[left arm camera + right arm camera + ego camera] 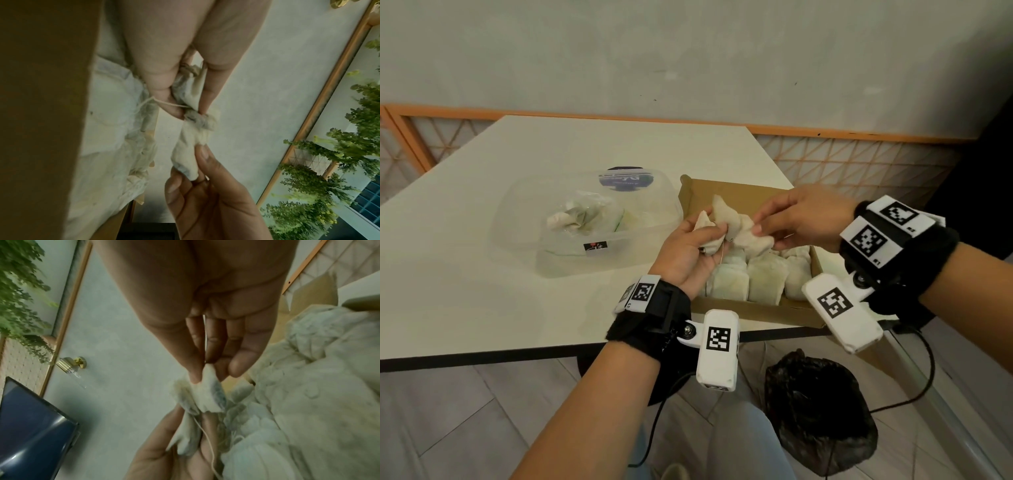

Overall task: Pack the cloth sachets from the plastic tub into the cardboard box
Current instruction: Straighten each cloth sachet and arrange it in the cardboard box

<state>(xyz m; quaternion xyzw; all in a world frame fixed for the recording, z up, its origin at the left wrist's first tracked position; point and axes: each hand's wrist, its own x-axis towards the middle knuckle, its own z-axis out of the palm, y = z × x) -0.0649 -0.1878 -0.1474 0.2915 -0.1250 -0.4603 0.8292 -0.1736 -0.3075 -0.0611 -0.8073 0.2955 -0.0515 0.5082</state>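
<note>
While rows of sachets [753, 277] fill the cardboard box [750, 310] at the desk's [482, 301] near right edge, left hand [688, 253] grips a bunch of sachets [726, 222] above it; right hand [804, 219] pinches one. Plastic tub [585, 219] sits left, farther back.

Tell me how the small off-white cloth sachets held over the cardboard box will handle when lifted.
Probably floppy: the off-white cloth sachets crumple and sag between the left hand and right hand. Likely light, since fingertip pinches alone hold them up. Their thin strings may snag, so sachets could lift in a tangled bunch rather than singly.
</note>
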